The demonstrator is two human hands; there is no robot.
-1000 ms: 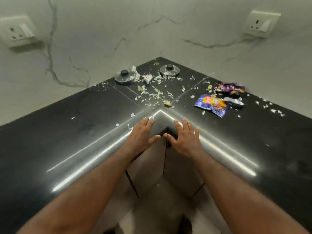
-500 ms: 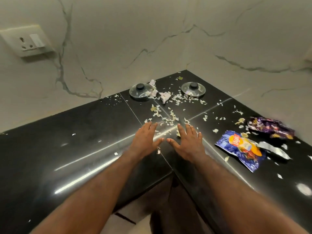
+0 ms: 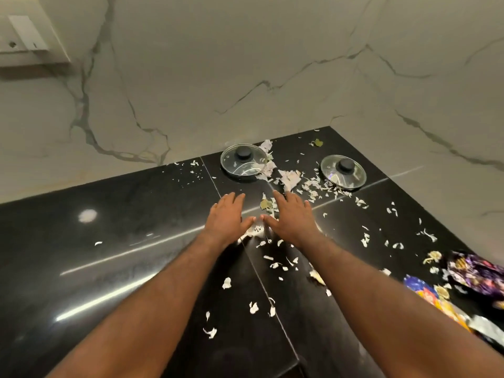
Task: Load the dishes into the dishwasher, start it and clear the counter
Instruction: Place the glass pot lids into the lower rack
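Note:
Two glass pot lids with black knobs lie in the far corner of the black counter (image 3: 136,227): the left lid (image 3: 243,162) and the right lid (image 3: 343,171). White and greenish scraps (image 3: 313,184) are strewn between and in front of them. My left hand (image 3: 226,218) and my right hand (image 3: 293,218) lie flat, fingers straight, side by side on the counter just short of the lids, thumbs nearly touching. Neither hand holds anything.
Crumpled snack wrappers lie at the right edge: a purple one (image 3: 476,274) and a blue and orange one (image 3: 433,296). A marble wall backs the counter on both sides, with a wall socket (image 3: 27,39) at the upper left. More scraps dot the counter near my forearms.
Both hands have moved forward from the counter's front edge across the scraps toward the lids. The view has closed in on the corner.

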